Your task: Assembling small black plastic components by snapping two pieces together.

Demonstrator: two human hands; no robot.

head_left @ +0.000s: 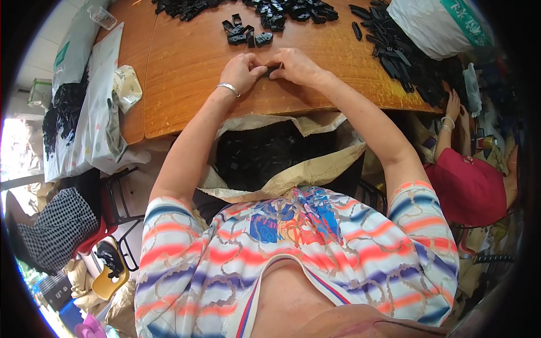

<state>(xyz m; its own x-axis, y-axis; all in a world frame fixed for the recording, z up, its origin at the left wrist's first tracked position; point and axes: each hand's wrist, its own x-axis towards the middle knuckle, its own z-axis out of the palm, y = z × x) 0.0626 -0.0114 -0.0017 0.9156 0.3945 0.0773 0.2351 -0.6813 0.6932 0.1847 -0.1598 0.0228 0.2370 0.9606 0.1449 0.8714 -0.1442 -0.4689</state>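
My left hand and my right hand meet over the wooden table, fingertips pinched together. Between them is a small black plastic part, mostly covered by the fingers, so its exact shape is hidden. A little beyond my hands lies a small group of black plastic clips. Farther off, a bigger heap of similar black pieces runs along the table's far side. Below the near edge, in front of my body, a woven sack gapes, filled with many small black pieces.
To the right lie long black plastic strips beside a stuffed white bag. Another person's hand rests at the right table edge. On the left are plastic bags, a clear bottle and a yellow chair.
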